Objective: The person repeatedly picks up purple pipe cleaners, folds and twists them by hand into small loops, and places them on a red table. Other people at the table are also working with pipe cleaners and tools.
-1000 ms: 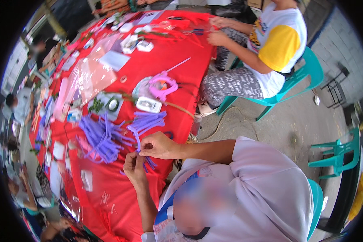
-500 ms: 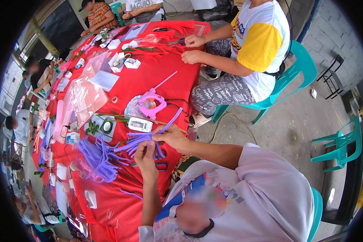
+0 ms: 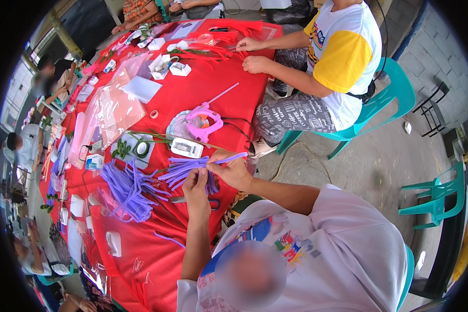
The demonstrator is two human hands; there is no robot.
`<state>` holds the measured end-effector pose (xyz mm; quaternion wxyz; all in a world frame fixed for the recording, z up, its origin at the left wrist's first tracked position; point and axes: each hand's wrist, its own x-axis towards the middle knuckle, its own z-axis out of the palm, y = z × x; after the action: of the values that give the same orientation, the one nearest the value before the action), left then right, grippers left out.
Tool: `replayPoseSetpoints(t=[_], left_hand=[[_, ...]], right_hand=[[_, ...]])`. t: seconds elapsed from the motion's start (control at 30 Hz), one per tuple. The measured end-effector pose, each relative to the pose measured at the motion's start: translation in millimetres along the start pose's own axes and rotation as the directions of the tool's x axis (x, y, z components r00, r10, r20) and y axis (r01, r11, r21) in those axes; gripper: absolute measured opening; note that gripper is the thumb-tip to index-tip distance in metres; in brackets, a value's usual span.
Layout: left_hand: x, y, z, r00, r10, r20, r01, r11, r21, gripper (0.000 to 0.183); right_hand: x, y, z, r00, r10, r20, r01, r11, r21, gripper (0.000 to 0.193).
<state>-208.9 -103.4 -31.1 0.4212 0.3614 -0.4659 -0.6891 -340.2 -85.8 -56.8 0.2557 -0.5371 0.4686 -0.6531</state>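
Both my hands are at a bunch of purple pipe cleaners [image 3: 179,171] over the near side of the table. My left hand [image 3: 196,190] pinches at the base of the bunch, where the strands come together. Close beside it, my right hand [image 3: 231,169] is closed on one pipe cleaner [image 3: 233,157] whose free end sticks out to the right. A larger pile of loose purple pipe cleaners [image 3: 130,193] lies to the left. Scissors [image 3: 214,204] lie beneath, partly hidden by my left hand. What the fingertips do exactly is hard to see.
A pink glue gun [image 3: 205,124], a white dispenser-like case [image 3: 186,147], green tape [image 3: 141,149] and clear plastic sheets [image 3: 124,112] lie on the red tablecloth [image 3: 192,86]. A co-worker [image 3: 330,67] sits at the right on a green chair [image 3: 395,93], handling red strands.
The pipe cleaner in my right hand has swung from slanting upward to nearly level. My hands stay together at the bunch, and the whole view has shifted slightly.
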Motion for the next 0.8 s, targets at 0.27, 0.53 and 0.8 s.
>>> replayPoseSetpoints(t=[0.27, 0.53, 0.8], left_hand=[[-4, -8, -6, 0.943, 0.325, -0.074, -0.257, 0.850, 0.460, 0.013], [-7, -1, -15, 0.966, 0.233, -0.115, -0.160, 0.882, 0.443, 0.012], [-14, -8, -40, 0.935, 0.323, -0.147, -0.186, 0.799, 0.572, 0.011]], right_hand=[[1, -1, 7, 0.888, 0.441, 0.130, -0.460, 0.839, 0.290, 0.008], [0, 2, 20, 0.856, 0.497, 0.142, -0.509, 0.767, 0.391, 0.009], [-5, -3, 37, 0.907, 0.404, 0.115, -0.412, 0.909, 0.056, 0.009]])
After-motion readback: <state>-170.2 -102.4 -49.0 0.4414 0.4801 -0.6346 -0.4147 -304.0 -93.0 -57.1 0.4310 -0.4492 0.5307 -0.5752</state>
